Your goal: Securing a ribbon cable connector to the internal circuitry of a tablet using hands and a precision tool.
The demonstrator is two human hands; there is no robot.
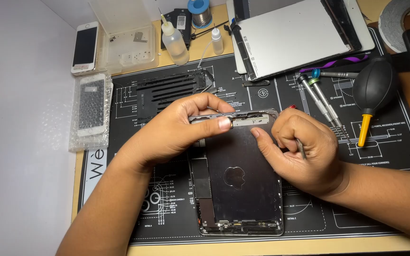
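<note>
An opened tablet housing (243, 189) lies on the black repair mat (357, 208), its dark inner plate facing up. My left hand (181, 128) grips the housing's top edge, thumb and fingers pinching a pale strip (250, 122) along that edge. My right hand (300, 151) rests on the housing's upper right corner, thumb touching the plate, fingers curled around a thin metal tool (301, 148). The tool's tip is hidden by the fingers.
A removed white tablet screen (295, 38) lies at the back. Several screwdrivers (321, 97) and a black dust blower (373, 90) sit to the right. Two squeeze bottles (174, 42), a clear parts box (129, 47), two phones (85, 47) and a black component stack (167, 92) are at left and back.
</note>
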